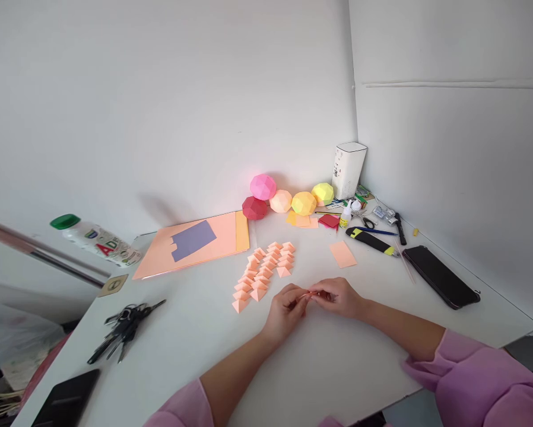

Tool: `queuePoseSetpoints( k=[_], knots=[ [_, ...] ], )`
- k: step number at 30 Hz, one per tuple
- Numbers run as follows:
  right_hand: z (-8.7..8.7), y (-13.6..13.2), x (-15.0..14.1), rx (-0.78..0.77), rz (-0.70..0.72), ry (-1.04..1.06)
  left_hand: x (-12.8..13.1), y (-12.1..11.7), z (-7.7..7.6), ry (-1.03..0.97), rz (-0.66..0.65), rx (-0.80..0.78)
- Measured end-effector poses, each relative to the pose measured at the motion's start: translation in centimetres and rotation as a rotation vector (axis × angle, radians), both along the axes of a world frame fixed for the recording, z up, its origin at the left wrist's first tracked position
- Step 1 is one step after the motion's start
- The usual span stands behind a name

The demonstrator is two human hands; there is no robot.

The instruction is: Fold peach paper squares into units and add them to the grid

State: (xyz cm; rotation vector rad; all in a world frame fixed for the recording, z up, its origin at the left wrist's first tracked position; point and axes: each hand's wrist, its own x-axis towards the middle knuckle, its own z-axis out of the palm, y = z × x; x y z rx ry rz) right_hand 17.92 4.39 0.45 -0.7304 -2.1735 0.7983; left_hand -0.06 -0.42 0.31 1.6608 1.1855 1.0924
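Both hands meet above the white table, fingertips almost touching. My left hand [285, 311] and my right hand [338, 296] pinch a small peach piece of folded paper [310, 294] between them; most of it is hidden by the fingers. Left of the hands lie rows of folded peach paper units [258, 294], overlapping one another. A flat peach paper rectangle [343, 254] rests just beyond my right hand.
Faceted paper balls [304, 203] stand along the wall, near a white box-shaped device [349, 170]. A glue bottle [345, 215], a box cutter [372, 242] and a black phone [441, 276] are at right. Keys [126, 329], peach sheets [155, 255] and a white bottle [101, 243] are at left.
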Motion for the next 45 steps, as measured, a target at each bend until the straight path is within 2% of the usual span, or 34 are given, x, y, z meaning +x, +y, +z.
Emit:
queuePoseSetpoints(
  k=[10, 21, 29, 36, 45],
  knots=[
    [-0.20, 0.27, 0.27, -0.458, 0.010, 0.026, -0.18, 0.09, 0.01, -0.024, -0.005, 0.000],
    [0.15, 0.06, 0.30, -0.639, -0.008, 0.079, -0.14, -0.04, 0.20, -0.105, -0.009, -0.036],
    [-0.03, 0.03, 0.23, -0.685, 0.004, 0.122, -0.16, -0.16, 0.50, -0.145, -0.022, -0.078],
    [0.23, -0.10, 0.19, -0.643, 0.007, 0.122, -0.09, -0.24, 0.89, -0.133, -0.008, -0.080],
    [0.30, -0.07, 0.20, -0.538, 0.014, 0.093, -0.08, -0.24, 0.41, -0.130, -0.015, -0.102]
  ],
)
